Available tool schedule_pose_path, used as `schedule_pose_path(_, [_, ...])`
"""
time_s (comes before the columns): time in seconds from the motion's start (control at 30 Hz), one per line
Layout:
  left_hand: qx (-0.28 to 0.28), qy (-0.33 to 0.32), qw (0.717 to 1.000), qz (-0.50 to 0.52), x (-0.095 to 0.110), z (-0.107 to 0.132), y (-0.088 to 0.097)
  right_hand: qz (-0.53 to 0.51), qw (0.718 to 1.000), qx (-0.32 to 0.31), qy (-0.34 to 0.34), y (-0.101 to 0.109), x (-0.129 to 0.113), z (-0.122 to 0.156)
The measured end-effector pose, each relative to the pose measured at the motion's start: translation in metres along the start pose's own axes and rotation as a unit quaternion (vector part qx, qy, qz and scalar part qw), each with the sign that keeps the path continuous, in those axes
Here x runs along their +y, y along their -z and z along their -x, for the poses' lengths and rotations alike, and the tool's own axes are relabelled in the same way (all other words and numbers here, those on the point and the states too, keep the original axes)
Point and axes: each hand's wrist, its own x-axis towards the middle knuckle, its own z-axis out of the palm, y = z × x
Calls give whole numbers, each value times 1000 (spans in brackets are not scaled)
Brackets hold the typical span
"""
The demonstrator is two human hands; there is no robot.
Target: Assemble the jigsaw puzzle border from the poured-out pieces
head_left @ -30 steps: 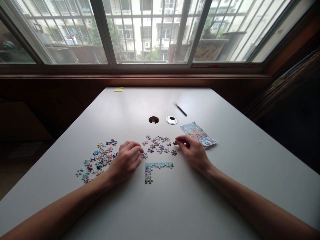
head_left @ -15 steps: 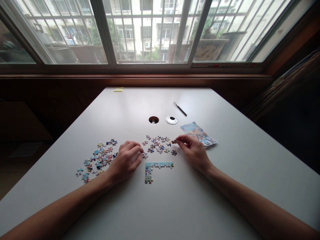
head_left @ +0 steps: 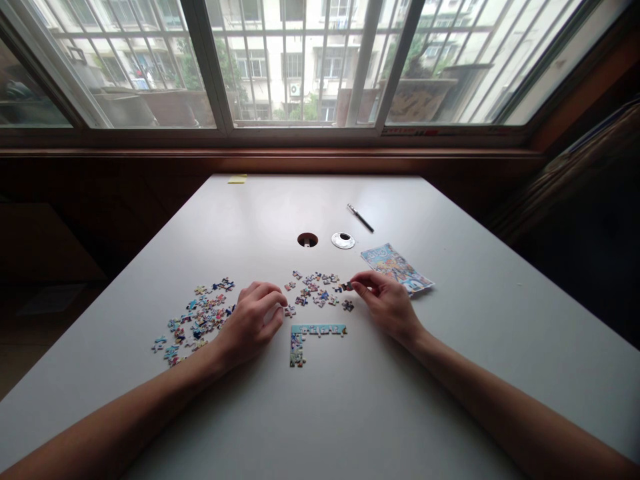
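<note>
My right hand (head_left: 385,300) pinches a small dark puzzle piece (head_left: 349,286) between thumb and fingertips, at the right edge of a loose group of puzzle pieces (head_left: 314,287). My left hand (head_left: 255,313) rests on the table with fingers loosely curved and the thumb apart from them; nothing shows in the gap. Just off its fingertips lies a single puzzle piece (head_left: 290,311). Its wrist and forearm partly cover a larger pile of mixed pieces (head_left: 200,317). Between the hands, nearer me, joined puzzle pieces (head_left: 319,329) form an L-shaped corner with a light blue top edge.
A colourful printed sheet (head_left: 395,267) lies beyond my right hand, partly behind it. Farther back on the white table (head_left: 260,213) are a pen (head_left: 361,218), a round cable hole (head_left: 307,240), its silver cover (head_left: 343,241) and a yellow sticky note (head_left: 237,179). A barred window stands behind.
My right hand has tilted slightly, and the piece in its fingertips sits a touch lower, turned a little. My left hand and the joined corner have stayed put.
</note>
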Motion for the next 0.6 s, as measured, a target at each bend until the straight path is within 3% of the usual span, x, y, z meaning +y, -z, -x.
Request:
schedule_pose_path(0.23, [0, -1, 1000, -2, 0, -1, 0, -5, 1000, -22, -4, 1, 0, 0])
schedule_pose_path(0.43, [4, -3, 1000, -4, 1, -1, 0, 43, 998, -1, 36, 2, 0, -1])
schedule_pose_path(0.6, [2, 1, 1000, -4, 1, 0, 1, 42, 999, 1, 26, 1, -1, 0])
